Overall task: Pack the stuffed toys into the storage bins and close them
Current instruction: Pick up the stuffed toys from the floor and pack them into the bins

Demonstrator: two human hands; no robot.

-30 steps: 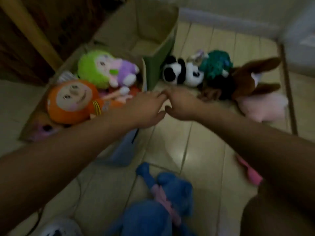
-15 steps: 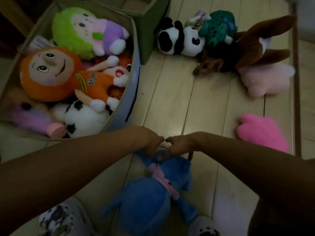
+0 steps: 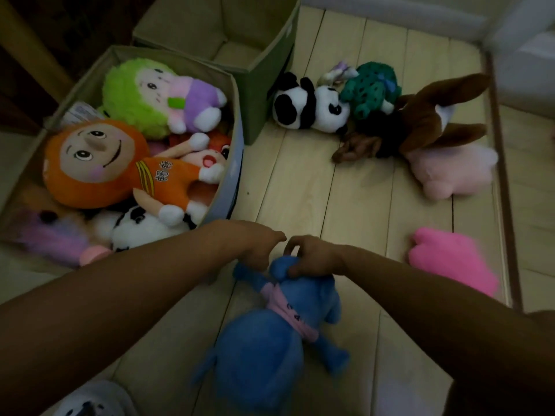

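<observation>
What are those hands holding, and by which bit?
Both hands, left and right, grip the blue stuffed toy by its top end.

One view only, head-worn, wide-angle. Looks forward and steeply down onto a plank floor [image 3: 345, 187]. Both forearms enter from the near edge and meet near the centre: left hand [image 3: 255, 244], right hand [image 3: 312, 256], close under the lens over a blue toy [image 3: 270, 334]. Full bin [image 3: 231, 163] sits left, mid-distance; green bin [image 3: 270, 85] behind it at far left-centre, cut by the top edge. A wall base [image 3: 390, 16] crosses the far edge. Straight lines bow toward the frame edges. Lighting dim, some blur at the margins. No second view to overlap with.
</observation>
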